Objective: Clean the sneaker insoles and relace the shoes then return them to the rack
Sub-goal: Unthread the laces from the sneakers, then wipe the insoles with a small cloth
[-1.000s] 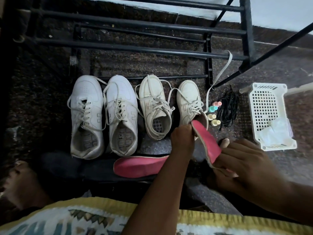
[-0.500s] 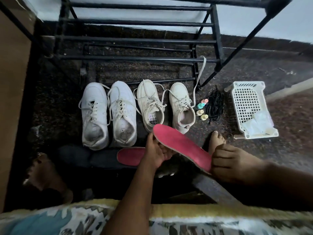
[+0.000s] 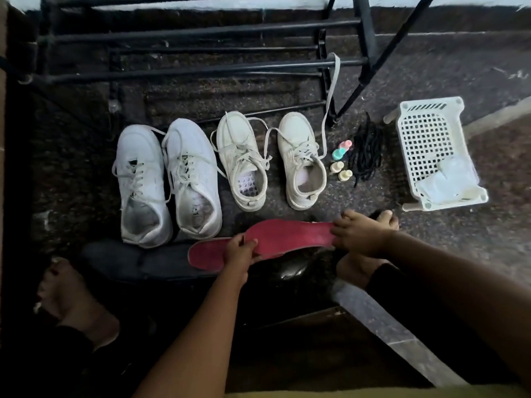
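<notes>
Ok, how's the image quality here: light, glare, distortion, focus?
Head view: dim, the lower foreground nearly black; the white sneakers and white basket read brightest; the wide-angle lens bows the shoe rack bars; a small glare spot sits just below the red insole; edges are soft throughout, the left hand and right hand slightly blurred.

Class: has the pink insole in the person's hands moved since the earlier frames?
Yes: the held insole has come out of the rightmost sneaker, toward the person, now below its heel.

Dim, murky picture, brightest along the top.
You've got pale light on the wall (image 3: 482, 0) and white basket (image 3: 428, 101), heavy shadow swallowing the lower left, rack bars (image 3: 201, 31) bowing with wide-angle distortion, and soft focus throughout.
</notes>
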Motion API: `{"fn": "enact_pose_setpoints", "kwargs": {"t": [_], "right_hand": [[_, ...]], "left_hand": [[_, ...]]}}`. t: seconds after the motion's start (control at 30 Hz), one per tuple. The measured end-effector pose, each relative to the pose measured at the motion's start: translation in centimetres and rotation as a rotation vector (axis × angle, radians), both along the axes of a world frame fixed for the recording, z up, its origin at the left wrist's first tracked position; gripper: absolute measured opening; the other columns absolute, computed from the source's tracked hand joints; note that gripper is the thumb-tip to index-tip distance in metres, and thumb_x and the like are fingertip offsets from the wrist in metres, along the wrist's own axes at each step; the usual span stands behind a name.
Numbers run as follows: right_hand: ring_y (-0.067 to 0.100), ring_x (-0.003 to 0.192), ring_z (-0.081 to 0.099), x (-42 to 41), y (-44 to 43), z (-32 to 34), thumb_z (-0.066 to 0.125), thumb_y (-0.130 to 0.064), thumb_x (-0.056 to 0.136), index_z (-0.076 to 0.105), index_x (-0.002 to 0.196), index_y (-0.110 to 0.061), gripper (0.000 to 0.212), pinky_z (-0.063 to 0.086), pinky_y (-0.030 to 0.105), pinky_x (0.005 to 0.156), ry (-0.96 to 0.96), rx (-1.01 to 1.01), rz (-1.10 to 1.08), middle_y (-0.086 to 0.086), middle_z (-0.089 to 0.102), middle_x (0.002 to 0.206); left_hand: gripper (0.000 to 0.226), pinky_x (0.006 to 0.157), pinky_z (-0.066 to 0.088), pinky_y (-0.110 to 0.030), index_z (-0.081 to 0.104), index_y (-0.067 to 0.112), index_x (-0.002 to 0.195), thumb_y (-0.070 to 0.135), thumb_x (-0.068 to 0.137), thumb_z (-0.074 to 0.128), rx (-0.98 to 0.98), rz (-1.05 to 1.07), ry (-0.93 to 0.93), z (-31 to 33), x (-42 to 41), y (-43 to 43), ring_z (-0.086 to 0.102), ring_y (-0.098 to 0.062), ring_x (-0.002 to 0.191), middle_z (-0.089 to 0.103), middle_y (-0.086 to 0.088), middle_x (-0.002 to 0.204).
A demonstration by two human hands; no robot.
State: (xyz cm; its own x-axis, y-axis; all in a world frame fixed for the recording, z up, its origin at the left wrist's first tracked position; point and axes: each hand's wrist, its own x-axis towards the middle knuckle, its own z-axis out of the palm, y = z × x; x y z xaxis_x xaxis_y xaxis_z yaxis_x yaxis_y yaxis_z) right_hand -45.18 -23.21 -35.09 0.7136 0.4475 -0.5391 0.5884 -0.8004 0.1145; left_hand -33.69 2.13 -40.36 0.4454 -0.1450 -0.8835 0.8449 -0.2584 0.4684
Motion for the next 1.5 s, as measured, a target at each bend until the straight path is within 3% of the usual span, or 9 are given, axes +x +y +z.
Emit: {"fn": "enact_pose_setpoints", "kwargs": {"t": [0.17, 0.27, 0.47, 0.6, 0.77, 0.87, 1.03, 1.3, 1.5], "right_hand": [[0.021, 0.062, 0.056, 0.5, 0.4, -1.2, 0.035, -0.013, 0.068, 0.060, 0.052, -0.021, 0.031, 0.027, 0.035, 0.067, -0.043, 0.011, -0.136, -0.001, 0.056, 0.058], [0.021, 0.058, 0.057, 0.1, 0.8, -2.6, 0.036, -0.018, 0.069, 0.062, 0.052, -0.022, 0.031, 0.027, 0.034, 0.067, -0.017, -0.033, -0.241, -0.002, 0.057, 0.058], [0.022, 0.058, 0.057, -1.0, 0.9, -4.5, 0.038, -0.019, 0.069, 0.064, 0.052, -0.020, 0.031, 0.029, 0.033, 0.068, -0.011, -0.055, -0.368, -0.003, 0.057, 0.057], [0.018, 0.056, 0.058, -1.1, 0.5, -3.1, 0.059, -0.022, 0.061, 0.064, 0.056, -0.023, 0.007, 0.044, 0.026, 0.058, -0.130, 0.082, -0.465, -0.005, 0.058, 0.060], [0.033, 0.075, 0.064, -2.2, -3.1, -1.4, 0.048, -0.030, 0.082, 0.067, 0.081, -0.009, 0.028, 0.047, 0.036, 0.066, -0.459, 0.262, -1.242, 0.013, 0.065, 0.081], [0.037, 0.084, 0.062, -3.0, -7.1, 0.0, 0.054, -0.022, 0.086, 0.067, 0.090, -0.009, 0.020, 0.047, 0.037, 0.066, -0.554, 0.248, -1.717, 0.017, 0.064, 0.093], [0.034, 0.107, 0.058, -4.7, -14.1, 0.5, 0.057, -0.017, 0.086, 0.065, 0.108, -0.013, 0.024, 0.046, 0.041, 0.086, -0.592, 0.158, -2.087, 0.013, 0.060, 0.117], [0.034, 0.116, 0.049, -4.1, -17.3, -2.1, 0.075, -0.031, 0.077, 0.056, 0.117, -0.009, 0.050, 0.041, 0.042, 0.091, -0.235, -0.062, -1.935, 0.017, 0.060, 0.117], [0.034, 0.108, 0.058, -3.8, -17.5, -3.5, 0.073, -0.015, 0.079, 0.059, 0.111, -0.004, 0.037, 0.045, 0.042, 0.089, -0.241, -0.092, -1.926, 0.018, 0.061, 0.113]], "left_hand": [[0.022, 0.063, 0.057, -0.036, 0.059, 0.014, 0.096, -0.005, 0.085, 0.057, 0.150, -0.241, -0.200, -2.0, -0.3, -0.7, 0.060, -0.025, 0.070, 0.065, -0.015, 0.091], [0.031, 0.051, 0.050, -0.024, 0.060, 0.011, 0.109, -0.009, 0.086, 0.054, 0.161, -0.252, -0.230, -2.2, -0.2, -0.9, 0.053, -0.016, 0.055, 0.062, -0.010, 0.080], [0.048, 0.066, 0.053, -0.025, 0.044, 0.001, 0.135, -0.008, 0.089, 0.054, 0.130, -0.189, -0.156, -2.0, 0.4, 0.0, 0.061, -0.002, 0.048, 0.059, -0.006, 0.079], [0.048, 0.050, 0.053, -0.016, 0.037, -0.004, 0.138, -0.007, 0.092, 0.050, 0.097, -0.215, -0.131, 0.1, 0.6, 0.7, 0.060, -0.018, 0.063, 0.058, -0.021, 0.101], [0.047, 0.048, 0.053, -0.016, 0.036, -0.006, 0.137, -0.009, 0.092, 0.049, 0.052, -0.189, -0.130, 1.9, 0.6, 1.4, 0.057, -0.025, 0.067, 0.053, -0.026, 0.107], [0.043, 0.049, 0.054, -0.017, 0.039, -0.006, 0.135, -0.009, 0.092, 0.048, 0.051, -0.157, -0.106, 2.0, 0.8, 1.6, 0.057, -0.027, 0.068, 0.054, -0.026, 0.105], [0.036, 0.052, 0.055, -0.018, 0.045, -0.005, 0.128, -0.007, 0.092, 0.049, 0.057, -0.154, -0.099, 1.9, 0.7, 2.7, 0.059, -0.028, 0.072, 0.058, -0.018, 0.091], [0.031, 0.052, 0.054, -0.017, 0.048, -0.003, 0.122, -0.007, 0.091, 0.050, 0.082, -0.145, -0.152, 1.8, 0.5, 3.3, 0.059, -0.025, 0.070, 0.058, -0.020, 0.093], [0.029, 0.053, 0.055, -0.019, 0.050, -0.004, 0.121, -0.006, 0.092, 0.050, 0.084, -0.137, -0.181, 2.2, 0.7, 3.5, 0.060, -0.027, 0.072, 0.060, -0.016, 0.087]]}}
